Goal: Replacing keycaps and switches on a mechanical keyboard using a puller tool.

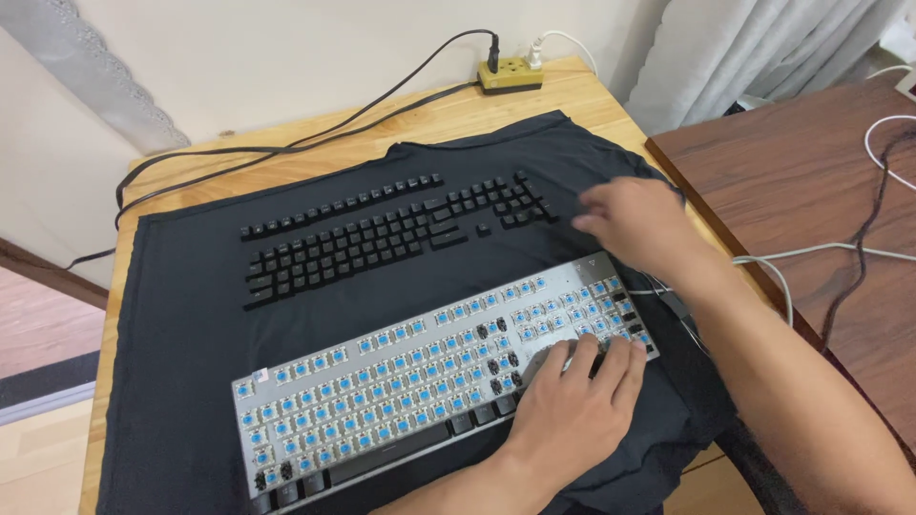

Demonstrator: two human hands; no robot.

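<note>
A silver mechanical keyboard (401,372) with bare blue switches lies tilted on a black cloth (191,334). Only a few black keycaps remain along its bottom row and right edge. My left hand (572,401) rests palm-down on the keyboard's lower right part, fingers spread over the switches. My right hand (634,224), blurred, hovers above the cloth just past the keyboard's top right corner, beside the removed keycaps; whether it holds a keycap I cannot tell. Rows of removed black keycaps (382,238) are laid out on the cloth beyond the keyboard.
The cloth covers a light wooden table (572,95). A yellow power strip (510,73) with black and white cables sits at the table's far edge. A dark wooden desk (821,181) with cables stands at right. A white curtain (754,48) hangs beyond.
</note>
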